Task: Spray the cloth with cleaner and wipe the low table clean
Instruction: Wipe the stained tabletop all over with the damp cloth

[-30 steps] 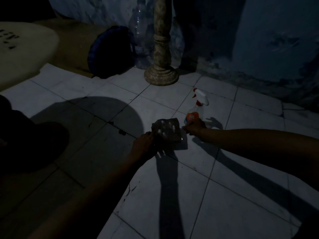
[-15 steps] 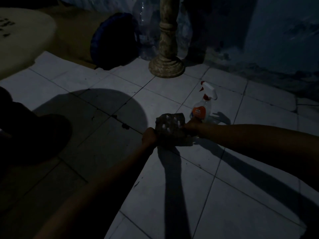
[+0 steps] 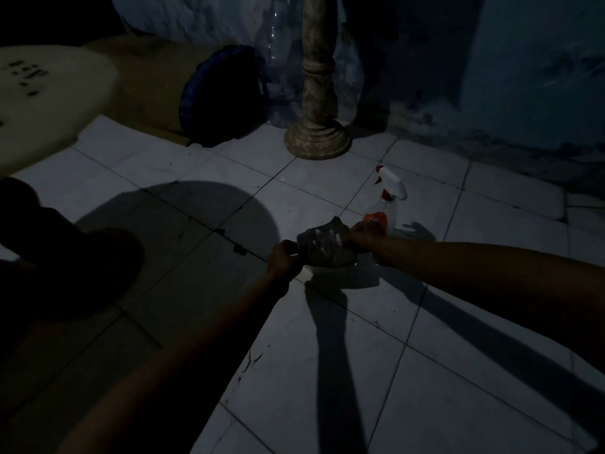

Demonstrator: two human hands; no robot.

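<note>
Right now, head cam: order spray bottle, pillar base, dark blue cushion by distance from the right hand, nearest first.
From the right hand:
1. spray bottle, just behind the hand, on the floor.
2. pillar base, farther back, centre.
3. dark blue cushion, far left, leaning near the wall.

stone pedestal [image 3: 317, 126], dark cushion [image 3: 220, 96], clear bottle [image 3: 278, 60] by wall.

1. Your view is very dim and grainy, tinted blue.
2. Light from behind you casts long arm shadows across the pale tiled floor [image 3: 327, 371].
3. Corners fall into blackness; straight lines bend at the edges.
</note>
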